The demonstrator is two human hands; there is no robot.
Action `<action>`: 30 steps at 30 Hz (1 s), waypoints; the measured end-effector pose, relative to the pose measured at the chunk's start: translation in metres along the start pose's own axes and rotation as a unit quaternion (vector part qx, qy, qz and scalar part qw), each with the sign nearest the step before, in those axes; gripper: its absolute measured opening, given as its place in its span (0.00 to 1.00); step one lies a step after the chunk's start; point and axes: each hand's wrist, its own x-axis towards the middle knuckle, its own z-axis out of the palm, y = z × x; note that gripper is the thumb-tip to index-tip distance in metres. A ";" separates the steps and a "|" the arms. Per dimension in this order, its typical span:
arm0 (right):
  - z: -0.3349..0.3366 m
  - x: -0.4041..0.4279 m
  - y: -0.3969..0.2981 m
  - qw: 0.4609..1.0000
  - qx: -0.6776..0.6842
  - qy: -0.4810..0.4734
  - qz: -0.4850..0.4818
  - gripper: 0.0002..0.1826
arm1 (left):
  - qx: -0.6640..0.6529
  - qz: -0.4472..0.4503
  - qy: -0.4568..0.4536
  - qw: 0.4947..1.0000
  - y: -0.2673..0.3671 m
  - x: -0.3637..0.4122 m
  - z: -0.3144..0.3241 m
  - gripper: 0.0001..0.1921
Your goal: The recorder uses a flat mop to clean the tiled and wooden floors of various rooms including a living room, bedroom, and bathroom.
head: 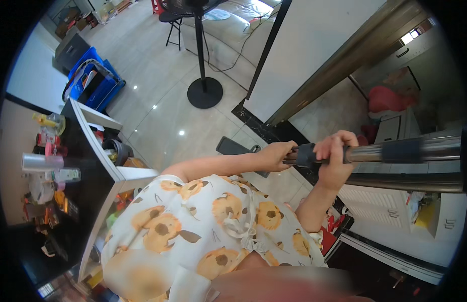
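A shiny metal pole (365,154) with black collars runs from the middle of the view to the right rim. My left hand (276,156) is closed around its near end, where several thin rods or tubes seem to lie together. Farther along, my right hand (335,156) wraps the pole beside a black collar (306,154). Another black collar (402,150) sits beyond that hand, slightly blurred. Under my left forearm, a dark flat object (235,147) lies on the tiled floor, partly hidden.
A black pedestal fan (205,92) stands ahead, near a pale sofa (222,34). On the left is a dark-topped table (88,166) crowded with bottles and small items. A blue cart (93,83) stands beyond it. A brown door frame (324,71) and white cabinet (384,211) are to the right.
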 end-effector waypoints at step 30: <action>0.066 0.145 0.036 0.921 -0.301 0.243 -0.048 0.07 | 0.047 0.337 0.290 0.895 0.002 0.385 -0.380 0.51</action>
